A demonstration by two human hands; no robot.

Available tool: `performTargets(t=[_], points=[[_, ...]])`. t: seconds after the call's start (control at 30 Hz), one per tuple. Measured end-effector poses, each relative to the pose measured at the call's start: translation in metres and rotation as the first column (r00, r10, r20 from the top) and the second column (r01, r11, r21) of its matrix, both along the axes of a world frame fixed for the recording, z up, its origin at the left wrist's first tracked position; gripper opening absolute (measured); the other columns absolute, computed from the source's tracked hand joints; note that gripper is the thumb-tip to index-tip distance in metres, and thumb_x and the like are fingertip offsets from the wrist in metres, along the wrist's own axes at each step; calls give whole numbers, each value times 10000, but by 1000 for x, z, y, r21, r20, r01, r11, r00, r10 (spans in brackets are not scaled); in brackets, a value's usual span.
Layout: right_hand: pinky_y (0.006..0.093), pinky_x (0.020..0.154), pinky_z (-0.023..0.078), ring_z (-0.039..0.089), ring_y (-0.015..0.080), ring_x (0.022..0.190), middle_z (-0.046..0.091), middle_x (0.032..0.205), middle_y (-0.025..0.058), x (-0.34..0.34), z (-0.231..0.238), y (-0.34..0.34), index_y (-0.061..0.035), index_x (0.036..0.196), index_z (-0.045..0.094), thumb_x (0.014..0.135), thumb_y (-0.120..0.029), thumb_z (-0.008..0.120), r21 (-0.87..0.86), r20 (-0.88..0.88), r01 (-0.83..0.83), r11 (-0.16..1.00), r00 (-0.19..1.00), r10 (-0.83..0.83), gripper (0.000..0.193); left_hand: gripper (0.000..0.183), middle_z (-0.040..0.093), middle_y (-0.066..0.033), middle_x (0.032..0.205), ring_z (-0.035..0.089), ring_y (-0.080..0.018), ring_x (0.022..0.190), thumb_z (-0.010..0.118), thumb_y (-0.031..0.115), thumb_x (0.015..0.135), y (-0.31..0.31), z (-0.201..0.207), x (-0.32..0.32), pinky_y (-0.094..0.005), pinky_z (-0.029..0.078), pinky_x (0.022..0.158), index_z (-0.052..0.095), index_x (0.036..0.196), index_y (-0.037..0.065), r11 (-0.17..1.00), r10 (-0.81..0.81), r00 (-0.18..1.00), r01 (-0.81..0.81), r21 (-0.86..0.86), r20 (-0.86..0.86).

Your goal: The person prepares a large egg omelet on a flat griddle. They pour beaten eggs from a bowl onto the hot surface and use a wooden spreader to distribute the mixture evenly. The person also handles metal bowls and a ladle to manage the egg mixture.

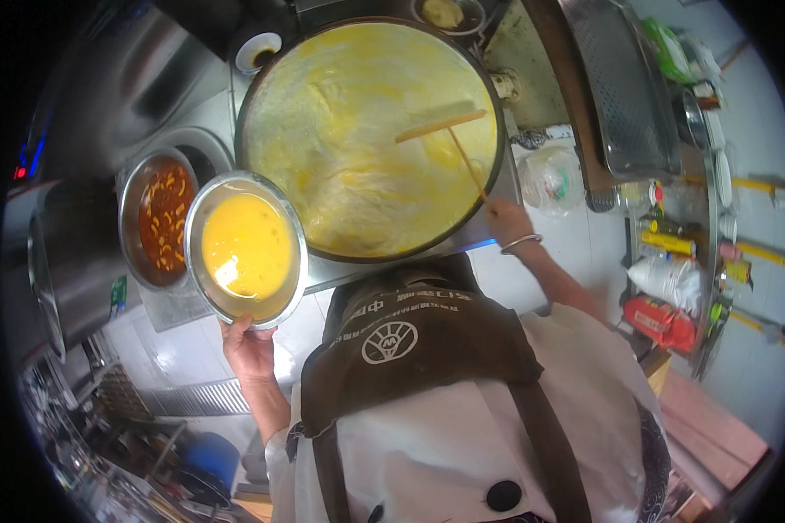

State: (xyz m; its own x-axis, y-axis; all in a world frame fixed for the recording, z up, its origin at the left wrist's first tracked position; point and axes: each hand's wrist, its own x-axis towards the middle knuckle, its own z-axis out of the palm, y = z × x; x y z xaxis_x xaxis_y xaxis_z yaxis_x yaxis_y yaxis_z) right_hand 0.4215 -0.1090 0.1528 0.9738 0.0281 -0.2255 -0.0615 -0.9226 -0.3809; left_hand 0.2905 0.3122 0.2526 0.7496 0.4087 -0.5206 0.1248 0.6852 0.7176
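Observation:
My left hand [249, 349] grips the near rim of a round metal bowl [296, 288], its thumb over the edge. Bright yellow beaten egg [247, 246] lies in that bowl, which is held beside the griddle's lower left edge. The large round griddle [340, 157] carries a thin, pale crepe streaked with yellow egg. In my right hand [506, 222] is the thin handle of a wooden T-shaped crepe spreader [440, 126]. The spreader's crossbar is over the right part of the crepe; whether it touches the surface I cannot tell. A bracelet rings my right wrist.
A metal bowl of red sauce [161, 218] with pale pieces stands left of the griddle. Behind are a small white bowl of dark liquid [257, 52] and a bowl with a pale lump [443, 13]. A perforated metal tray [624, 87] and shelves of packages [667, 279] line the right.

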Motion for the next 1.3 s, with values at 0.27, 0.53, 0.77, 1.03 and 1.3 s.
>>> performTargets(t=[0.27,0.53,0.77,1.03,1.3], points=[[463,665,444,559,390,724,584,739,213,-29,-13,71,-4,770,562,739,-232,562,-20,-175,165,986,970,-166,230,587,499,-148,1083,599,-275,822,478,-26,695,24,2,17,-358,573,562,318,1250,77,992,-129,991,128,12,40],[454,699,446,558,388,780,587,813,216,-98,-9,127,-25,826,564,745,-250,559,122,-354,230,965,919,-174,240,553,515,-146,1064,604,-276,816,483,-5,705,52,-3,13,-359,570,563,334,1233,61,980,-193,981,192,43,25],[439,679,443,563,370,745,581,747,206,-133,13,126,-25,748,549,736,-247,570,253,-325,154,955,943,-67,223,521,524,-148,1044,606,-272,805,486,1,703,76,-3,12,-350,565,553,363,1207,49,971,-238,970,238,16,41],[328,458,466,587,215,466,570,520,127,43,-3,138,21,703,531,785,-175,528,294,-134,125,947,987,-89,213,571,494,-168,1075,601,-297,826,474,-14,696,70,-1,3,-354,575,533,303,1237,45,993,-116,993,116,0,12],[324,392,464,574,204,428,568,532,126,203,-32,206,40,745,526,791,-125,507,475,-208,399,784,917,-341,173,644,493,-167,1072,601,-299,797,508,0,657,45,7,-20,-350,573,495,286,1259,54,998,62,996,-61,10,-71]])
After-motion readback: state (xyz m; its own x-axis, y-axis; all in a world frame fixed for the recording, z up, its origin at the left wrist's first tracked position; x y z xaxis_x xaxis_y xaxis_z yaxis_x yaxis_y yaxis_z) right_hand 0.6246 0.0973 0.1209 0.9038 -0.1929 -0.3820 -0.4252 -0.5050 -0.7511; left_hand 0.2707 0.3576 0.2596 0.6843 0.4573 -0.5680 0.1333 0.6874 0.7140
